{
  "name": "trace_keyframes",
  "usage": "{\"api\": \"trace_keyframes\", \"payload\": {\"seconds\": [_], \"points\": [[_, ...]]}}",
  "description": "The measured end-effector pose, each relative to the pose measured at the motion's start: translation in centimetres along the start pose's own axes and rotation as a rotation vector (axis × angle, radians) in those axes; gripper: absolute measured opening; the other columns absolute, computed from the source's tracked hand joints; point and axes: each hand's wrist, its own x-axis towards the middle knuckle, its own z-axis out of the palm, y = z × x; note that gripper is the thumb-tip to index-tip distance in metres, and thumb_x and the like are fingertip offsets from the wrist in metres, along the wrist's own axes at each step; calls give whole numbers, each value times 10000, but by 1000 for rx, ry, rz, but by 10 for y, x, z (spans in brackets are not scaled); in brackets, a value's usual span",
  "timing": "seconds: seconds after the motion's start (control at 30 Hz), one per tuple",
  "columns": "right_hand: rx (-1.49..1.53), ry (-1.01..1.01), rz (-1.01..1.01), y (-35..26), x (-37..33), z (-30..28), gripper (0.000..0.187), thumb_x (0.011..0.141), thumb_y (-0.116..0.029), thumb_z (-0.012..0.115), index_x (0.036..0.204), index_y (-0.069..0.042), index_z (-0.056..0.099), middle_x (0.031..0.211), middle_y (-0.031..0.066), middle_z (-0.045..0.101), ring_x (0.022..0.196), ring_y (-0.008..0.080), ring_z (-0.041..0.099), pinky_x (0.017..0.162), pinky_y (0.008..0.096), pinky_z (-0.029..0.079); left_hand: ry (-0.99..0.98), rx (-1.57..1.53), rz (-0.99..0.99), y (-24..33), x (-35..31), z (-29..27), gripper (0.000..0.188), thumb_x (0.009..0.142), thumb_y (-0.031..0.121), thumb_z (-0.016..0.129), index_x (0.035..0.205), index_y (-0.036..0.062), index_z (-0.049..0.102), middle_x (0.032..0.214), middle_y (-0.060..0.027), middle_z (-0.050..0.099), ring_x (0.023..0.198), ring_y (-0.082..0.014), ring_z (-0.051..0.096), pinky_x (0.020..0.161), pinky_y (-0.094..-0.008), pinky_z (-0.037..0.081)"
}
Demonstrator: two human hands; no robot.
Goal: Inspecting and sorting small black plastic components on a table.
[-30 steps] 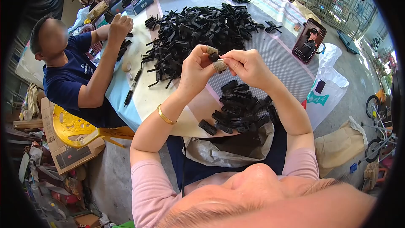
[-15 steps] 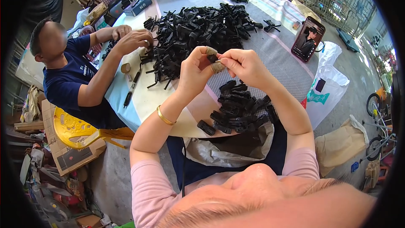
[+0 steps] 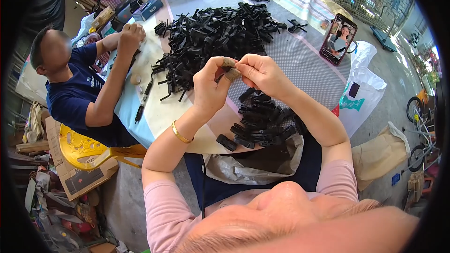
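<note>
Above the table's near half, my left hand (image 3: 211,84) is closed in a pinch, its thumb and forefinger wrapped in tan tape. My right hand (image 3: 266,76) pinches from the other side, fingertips meeting the left ones. What lies between them is almost wholly covered; a small black part showed there a moment before. Just beyond is a large heap of black strapped plastic pieces (image 3: 220,35). Below my hands, at the near edge, several black buckle-like pieces (image 3: 258,124) lie in a smaller pile.
Across on the left, a co-worker (image 3: 79,82) sits with both hands raised over the table. A black marker (image 3: 143,103) and a tape roll (image 3: 135,79) lie between us. At right stand a propped phone (image 3: 338,40) and a white plastic bag (image 3: 363,93). An open sack (image 3: 253,171) hangs at my lap.
My hands have drawn together, slightly left, hiding the black part between the fingertips. The co-worker's hands have lifted away from the heap toward the far left. The phone's picture has changed.
</note>
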Motion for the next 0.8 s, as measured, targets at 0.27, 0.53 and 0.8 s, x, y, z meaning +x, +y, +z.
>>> {"api": "trace_keyframes", "payload": {"seconds": [0.27,0.53,0.8], "points": [[-525,149,-322,-2,3,-8,268,683,-198,710,843,-5,614,629,60,571,546,115,532,514,231,427,-29,341,-5,2,4,5,569,684,41,685,1178,59,402,829,-111,636,719,-207,642,625,-294,507],[-107,-17,-233,1,11,-37,129,765,-101,658,845,-7,621,719,-28,556,639,23,469,555,176,385,-404,-350,-220,9,12,-24,726,627,54,755,1242,50,370,1081,-117,564,973,-205,561,860,-330,449],[70,-201,-239,2,8,-32,181,786,-102,636,908,27,602,777,21,575,710,89,564,613,204,459,-411,-732,-438,-3,11,-12,261,737,22,662,936,31,494,924,-82,594,849,-179,608,789,-290,490]]}}
